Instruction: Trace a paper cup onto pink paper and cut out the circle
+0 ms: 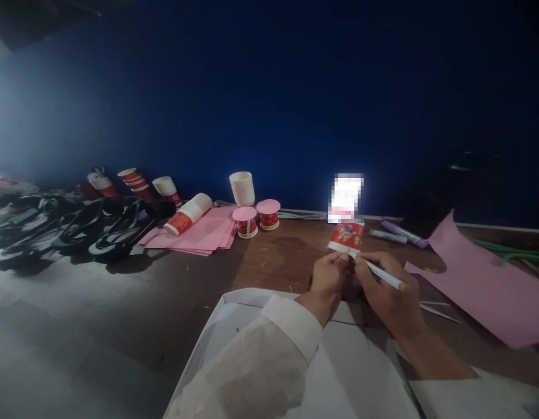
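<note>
My left hand (pixel 328 279) pinches the rim of a red-and-white paper cup (pixel 346 237), held on its side just above the brown table (pixel 278 262). My right hand (pixel 389 291) grips a white pen (pixel 382 274) whose tip meets the cup's rim next to my left fingers. Both hands sit close together over the far edge of a white sheet (pixel 352 361). White sleeves cover my forearms.
Pink paper sheets (pixel 203 235) lie at the left with a stack of cups (pixel 187 214) on them. Two small cups topped with pink discs (pixel 257 220) and a white cup (pixel 242 187) stand behind. Markers (pixel 397 234), a large pink sheet (pixel 482 285), scissors (pixel 439 309) and black items (pixel 99 224) surround.
</note>
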A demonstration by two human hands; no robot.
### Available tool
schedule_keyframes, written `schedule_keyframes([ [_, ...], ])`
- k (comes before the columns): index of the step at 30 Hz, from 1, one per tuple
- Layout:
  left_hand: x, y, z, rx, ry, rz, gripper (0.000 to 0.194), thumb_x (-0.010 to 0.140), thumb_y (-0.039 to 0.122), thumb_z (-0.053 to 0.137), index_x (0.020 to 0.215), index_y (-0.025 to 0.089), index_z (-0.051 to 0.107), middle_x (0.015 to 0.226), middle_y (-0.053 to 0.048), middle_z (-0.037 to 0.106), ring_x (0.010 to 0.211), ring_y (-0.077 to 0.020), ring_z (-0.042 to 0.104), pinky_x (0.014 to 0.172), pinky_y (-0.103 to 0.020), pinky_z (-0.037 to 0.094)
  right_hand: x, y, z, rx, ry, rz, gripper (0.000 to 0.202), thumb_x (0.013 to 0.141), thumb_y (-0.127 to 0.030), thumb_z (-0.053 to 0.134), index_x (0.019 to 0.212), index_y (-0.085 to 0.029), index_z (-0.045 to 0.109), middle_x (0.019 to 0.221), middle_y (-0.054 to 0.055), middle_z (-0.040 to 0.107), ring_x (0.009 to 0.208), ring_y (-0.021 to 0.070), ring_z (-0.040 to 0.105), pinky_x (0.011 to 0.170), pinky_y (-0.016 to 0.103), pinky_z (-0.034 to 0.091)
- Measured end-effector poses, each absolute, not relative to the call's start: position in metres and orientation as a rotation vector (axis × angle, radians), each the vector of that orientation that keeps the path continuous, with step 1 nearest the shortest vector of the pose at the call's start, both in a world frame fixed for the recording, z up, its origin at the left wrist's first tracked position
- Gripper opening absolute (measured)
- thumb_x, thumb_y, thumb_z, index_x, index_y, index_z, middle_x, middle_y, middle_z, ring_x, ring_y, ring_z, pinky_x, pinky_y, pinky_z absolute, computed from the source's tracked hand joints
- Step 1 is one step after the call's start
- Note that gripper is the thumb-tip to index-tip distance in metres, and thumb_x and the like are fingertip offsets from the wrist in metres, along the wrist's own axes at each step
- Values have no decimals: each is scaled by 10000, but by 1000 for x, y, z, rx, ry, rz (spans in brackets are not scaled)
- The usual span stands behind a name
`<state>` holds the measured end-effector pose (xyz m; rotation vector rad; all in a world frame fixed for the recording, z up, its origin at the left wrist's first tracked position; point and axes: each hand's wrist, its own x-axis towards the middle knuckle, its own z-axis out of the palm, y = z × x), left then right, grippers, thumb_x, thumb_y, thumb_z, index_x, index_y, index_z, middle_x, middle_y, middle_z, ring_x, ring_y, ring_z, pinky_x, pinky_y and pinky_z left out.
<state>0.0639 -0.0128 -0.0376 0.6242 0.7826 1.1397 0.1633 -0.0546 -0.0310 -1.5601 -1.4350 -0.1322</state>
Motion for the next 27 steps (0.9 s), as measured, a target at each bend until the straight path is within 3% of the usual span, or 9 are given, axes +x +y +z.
schedule_keyframes([
  [10, 63, -11, -42, 670, 718, 1107, 452, 652, 490, 824, 550, 187, 504, 501, 47, 411, 490, -72, 343, 508, -233, 240, 162, -56, -31, -1552, -1440, -106, 254, 884, -478, 601, 869, -246, 704, 813, 49, 771, 707, 221, 714, 661, 339, 518],
  [21, 62, -10, -42, 588, 702, 1102, 363, 629, 399, 832, 586, 173, 551, 504, 53, 440, 456, -60, 353, 468, -224, 225, 165, -55, -33, -1530, -1466, -116, 253, 900, -475, 598, 865, -245, 697, 790, 49, 767, 678, 215, 709, 622, 321, 515],
  [27, 60, -12, -37, 457, 671, 1127, 230, 667, 252, 813, 649, 145, 610, 597, 14, 559, 534, -79, 503, 535, -197, 379, 163, -56, -32, -1532, -1447, -138, 246, 892, -463, 601, 875, -243, 712, 835, 59, 773, 707, 219, 711, 626, 326, 522],
])
